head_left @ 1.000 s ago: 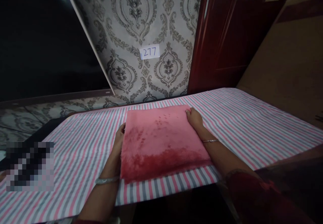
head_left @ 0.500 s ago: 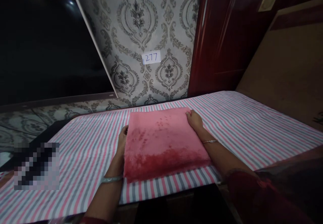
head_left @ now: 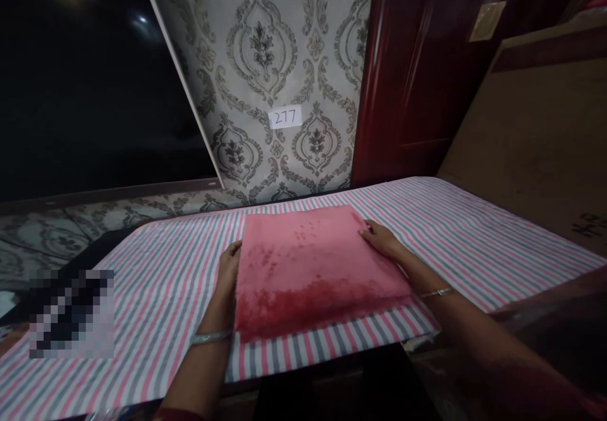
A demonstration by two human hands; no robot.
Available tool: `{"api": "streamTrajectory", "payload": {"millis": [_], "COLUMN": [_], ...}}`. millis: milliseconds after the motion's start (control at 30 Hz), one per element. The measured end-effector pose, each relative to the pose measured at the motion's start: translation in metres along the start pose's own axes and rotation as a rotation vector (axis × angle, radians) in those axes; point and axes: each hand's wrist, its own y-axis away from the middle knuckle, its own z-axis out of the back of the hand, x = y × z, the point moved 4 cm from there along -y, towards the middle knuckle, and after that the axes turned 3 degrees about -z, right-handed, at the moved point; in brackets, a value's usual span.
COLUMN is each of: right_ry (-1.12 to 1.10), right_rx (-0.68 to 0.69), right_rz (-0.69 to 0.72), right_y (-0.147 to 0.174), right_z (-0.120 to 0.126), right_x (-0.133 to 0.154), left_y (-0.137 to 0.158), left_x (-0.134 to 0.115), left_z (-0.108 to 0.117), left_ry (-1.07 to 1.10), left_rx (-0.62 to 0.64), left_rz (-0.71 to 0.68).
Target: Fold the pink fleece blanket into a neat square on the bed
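Observation:
A pink plush cloth (head_left: pixel 303 263), folded into a thick square, lies flat on the striped tablecloth. Its near side shows darker red where the pile is brushed, with small dark marks further up. My left hand (head_left: pixel 229 266) is curled at the left edge of the plush cloth, some of its fingertips hidden behind that edge. At the upper right edge, my right hand (head_left: pixel 382 239) grips the cloth with the thumb over the top; its lower fingers are partly out of sight.
The pink, grey and white striped tablecloth (head_left: pixel 474 250) covers the table. Behind it are a patterned wall with a paper label (head_left: pixel 285 117) and a dark screen (head_left: pixel 104 92). A cardboard box (head_left: pixel 535 130) stands at the right. Something blurred out (head_left: pixel 71 313) is at the left.
My right hand has moved from the top right corner outward and slightly down along the right edge. The cloth's near right corner reaches further right. My left hand stays at the left edge.

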Motion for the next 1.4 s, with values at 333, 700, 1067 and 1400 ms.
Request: {"api": "streamTrajectory", "payload": {"millis": [333, 700, 1067, 1400], "right_ry": [-0.151, -0.152, -0.307, -0.1], "right_rx": [0.037, -0.004, -0.163, -0.108], "right_rz": [0.133, 0.228, 0.256, 0.637], "right_y": [0.058, 0.088, 0.1, 0.149], "right_z": [0.004, -0.018, -0.017, -0.002], "right_x": [-0.033, -0.044, -0.051, -0.055], "left_y": [0.056, 0.096, 0.1, 0.147], "left_x": [-0.044, 0.026, 0.021, 0.008], "left_z": [-0.003, 0.007, 0.007, 0.032], "left_ry": [-0.499, -0.986, -0.994, -1.03], "left_rx": [0.169, 0.529, 0.501, 0.496], "left_rz": [-0.533, -0.732, -0.777, -0.978]}}
